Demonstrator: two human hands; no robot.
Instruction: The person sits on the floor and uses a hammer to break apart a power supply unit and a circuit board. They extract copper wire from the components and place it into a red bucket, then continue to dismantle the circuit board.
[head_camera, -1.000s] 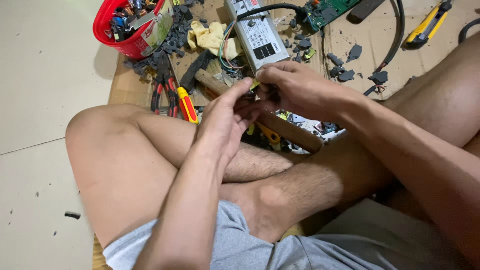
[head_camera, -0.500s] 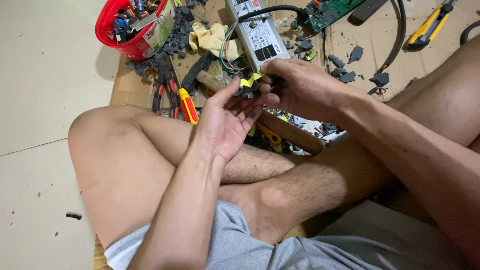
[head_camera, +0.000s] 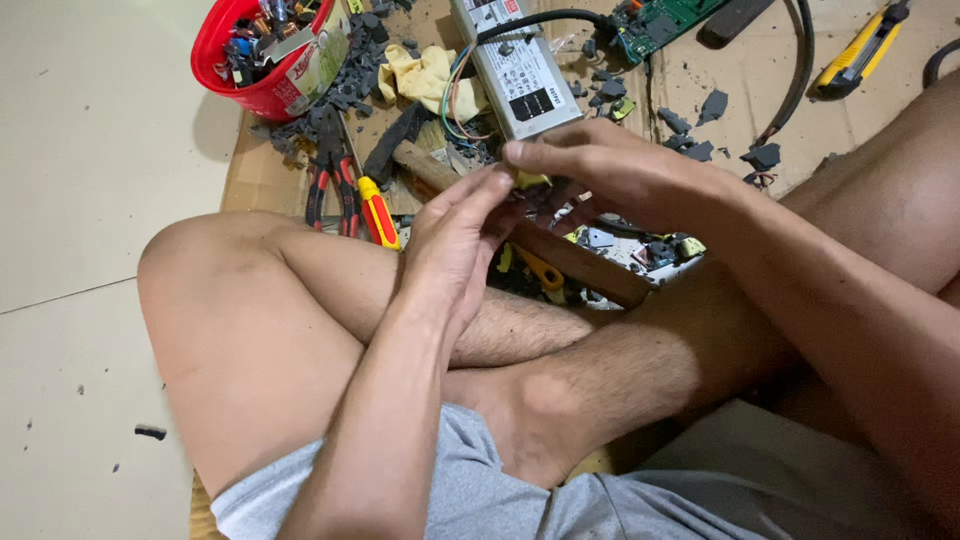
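On a pale tiled floor (head_camera: 80, 150) strewn with cardboard, a silver metal power-supply box (head_camera: 515, 70) and a red plastic tub (head_camera: 265, 60), the left hand (head_camera: 455, 240) and right hand (head_camera: 610, 175) pinch a small yellow-and-black component (head_camera: 530, 183) above crossed legs.

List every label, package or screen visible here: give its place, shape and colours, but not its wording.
Red tub, top left: paper label, red and white.
Grey power-supply box, top centre, beyond the hands: white sticker above, black sticker below.
No screens.
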